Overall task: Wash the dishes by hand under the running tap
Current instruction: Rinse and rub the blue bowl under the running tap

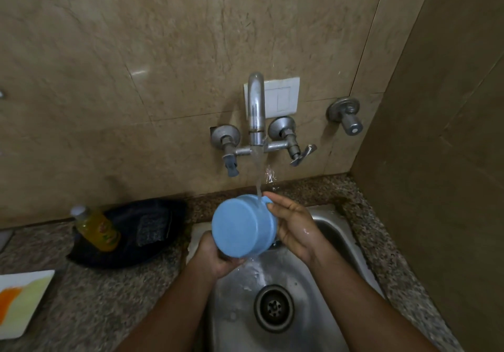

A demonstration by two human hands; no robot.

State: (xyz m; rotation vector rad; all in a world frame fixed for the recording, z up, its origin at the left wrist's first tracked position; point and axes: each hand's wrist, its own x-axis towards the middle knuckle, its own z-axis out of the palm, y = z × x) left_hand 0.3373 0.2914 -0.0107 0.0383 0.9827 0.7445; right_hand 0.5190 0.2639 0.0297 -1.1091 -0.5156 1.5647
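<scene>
While the tap (256,106) runs, turn the blue bowl (241,227) slowly so the stream sweeps its whole wall. Above the sink (335,231), it lies tipped, base toward the camera; left hand (218,259) grips at 7 o'clock, right hand (291,223) cups at 3 o'clock

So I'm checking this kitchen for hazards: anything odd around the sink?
Yes: a white wall switch sits directly behind the running tap, with splash marks on the wall below. The blue cup looks fine.
</scene>
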